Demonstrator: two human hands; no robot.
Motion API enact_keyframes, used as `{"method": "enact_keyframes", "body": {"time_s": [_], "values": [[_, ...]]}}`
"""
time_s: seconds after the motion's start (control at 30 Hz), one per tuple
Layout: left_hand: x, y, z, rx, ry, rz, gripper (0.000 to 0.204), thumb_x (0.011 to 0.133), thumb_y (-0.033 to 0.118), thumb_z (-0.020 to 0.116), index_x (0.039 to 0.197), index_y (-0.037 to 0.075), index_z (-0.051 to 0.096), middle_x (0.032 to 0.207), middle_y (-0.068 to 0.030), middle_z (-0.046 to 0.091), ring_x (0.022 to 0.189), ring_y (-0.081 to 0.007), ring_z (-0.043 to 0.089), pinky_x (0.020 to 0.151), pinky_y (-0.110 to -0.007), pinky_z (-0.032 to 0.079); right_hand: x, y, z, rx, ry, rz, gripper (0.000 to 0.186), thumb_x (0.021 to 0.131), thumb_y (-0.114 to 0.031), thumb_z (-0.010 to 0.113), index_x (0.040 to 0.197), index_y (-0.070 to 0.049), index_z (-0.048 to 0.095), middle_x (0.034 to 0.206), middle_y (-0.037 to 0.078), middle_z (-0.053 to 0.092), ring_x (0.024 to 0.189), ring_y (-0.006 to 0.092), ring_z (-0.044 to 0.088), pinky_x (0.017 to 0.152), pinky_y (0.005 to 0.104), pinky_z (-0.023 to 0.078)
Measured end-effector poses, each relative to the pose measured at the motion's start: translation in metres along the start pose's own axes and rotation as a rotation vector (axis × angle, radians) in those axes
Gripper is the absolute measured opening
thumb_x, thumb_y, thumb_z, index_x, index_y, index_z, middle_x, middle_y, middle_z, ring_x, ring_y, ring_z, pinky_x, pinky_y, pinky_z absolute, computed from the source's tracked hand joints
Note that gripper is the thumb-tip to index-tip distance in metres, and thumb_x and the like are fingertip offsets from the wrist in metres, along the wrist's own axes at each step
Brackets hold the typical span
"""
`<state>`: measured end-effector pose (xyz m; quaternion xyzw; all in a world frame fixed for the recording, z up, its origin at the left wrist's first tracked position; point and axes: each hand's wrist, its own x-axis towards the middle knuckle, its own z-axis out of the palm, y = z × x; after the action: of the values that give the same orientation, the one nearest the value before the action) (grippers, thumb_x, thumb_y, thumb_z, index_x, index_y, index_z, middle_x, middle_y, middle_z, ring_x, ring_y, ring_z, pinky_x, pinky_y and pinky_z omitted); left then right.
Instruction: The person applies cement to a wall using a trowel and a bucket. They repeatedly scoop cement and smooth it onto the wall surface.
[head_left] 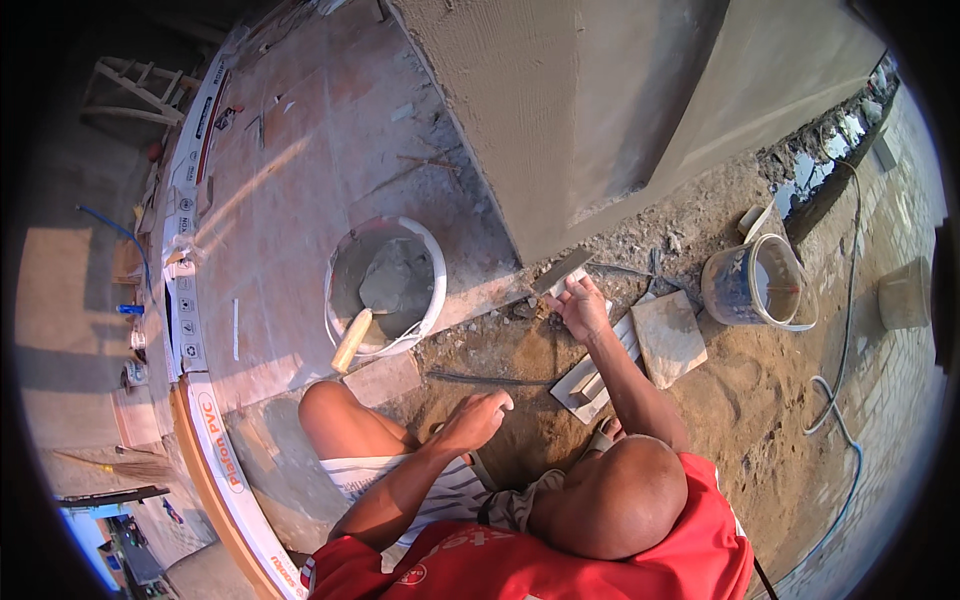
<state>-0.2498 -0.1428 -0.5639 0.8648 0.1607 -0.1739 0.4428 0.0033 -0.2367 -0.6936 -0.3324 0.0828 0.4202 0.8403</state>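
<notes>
My right hand point(582, 312) grips a small plastering float point(562, 271) with a grey face, close to the foot of the plastered wall corner point(540, 215). Over my knee, my left hand point(476, 420) is curled closed, with something pale at the fingertips that is too small to name. Ahead of it stands a white-rimmed bucket point(437, 262) of grey mortar. A trowel leans inside, its pale wooden handle point(352, 341) resting over the near rim. On the sand beside my right forearm lies a second float point(583, 390) with a wooden grip.
A square tile point(668, 338) lies right of my forearm. Beyond it stands a blue-and-white bucket point(728, 285); farther right are a grey bucket point(905, 293) and a hose point(850, 440). Tiled floor point(290, 220) stretches left, bordered by long printed cartons point(188, 200). A brick point(383, 376) sits before my knee.
</notes>
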Motion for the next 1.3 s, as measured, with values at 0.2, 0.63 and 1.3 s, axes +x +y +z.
{"method": "enact_keyframes", "body": {"time_s": [0.2,0.63,1.3], "values": [[-0.009,0.0,-0.004,-0.021,0.034,-0.103,0.023,0.087,0.007,0.049,0.107,0.001,0.06,0.094,-0.0228,0.066,0.09,-0.0394,0.064,0.081,-0.044,0.05,0.025,0.025,0.003,0.032,0.078,0.011,0.021,0.099,-0.01,0.049,0.119,-0.017,0.051,0.111,0.0,0.064,0.095,0.0167,0.065,0.089,0.0478,0.051],[-0.006,-0.01,0.01,0.041,-0.053,-0.059,0.022,0.086,0.006,0.051,0.104,0.001,0.061,0.103,-0.0211,0.066,0.101,-0.0389,0.061,0.089,-0.045,0.047,-0.035,-0.045,0.13,-0.001,-0.162,-0.344,0.026,0.097,-0.012,0.055,0.122,-0.009,0.048,0.11,0.004,0.062,0.094,0.0168,0.063,0.08,0.0378,0.056],[-0.007,-0.008,0.008,0.019,-0.023,-0.037,0.021,0.085,0.004,0.049,0.103,0.003,0.06,0.101,-0.0207,0.065,0.099,-0.0398,0.06,0.087,-0.046,0.047,0.05,0.018,0.03,0.051,0.22,-0.144,0.015,0.095,-0.006,0.055,0.109,-0.013,0.052,0.096,0.001,0.062,0.077,0.0145,0.061,0.068,0.034,0.053]]}}
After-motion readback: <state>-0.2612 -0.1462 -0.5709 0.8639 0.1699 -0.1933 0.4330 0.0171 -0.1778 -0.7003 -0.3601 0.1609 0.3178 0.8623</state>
